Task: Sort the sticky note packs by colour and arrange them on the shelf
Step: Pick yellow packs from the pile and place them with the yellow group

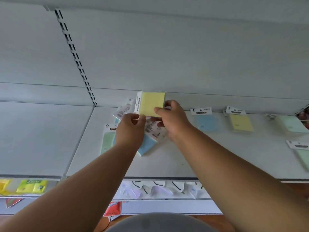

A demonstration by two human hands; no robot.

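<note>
Now both hands pinch yellow pack (151,104) edges.

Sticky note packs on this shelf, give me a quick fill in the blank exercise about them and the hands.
1. Both hands, left hand and right hand, hold a ____ sticky note pack.
2. Right of the blue pack on the shelf lies a ____ pack.
3. The green pack lies nearest the ____ hand.

Missing words: yellow; yellow; left

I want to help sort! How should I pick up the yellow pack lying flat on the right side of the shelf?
Pinch the white paper top of the yellow pack, coming from the front. The pack lies flat on the shelf, so its sides are harder to catch.
</note>
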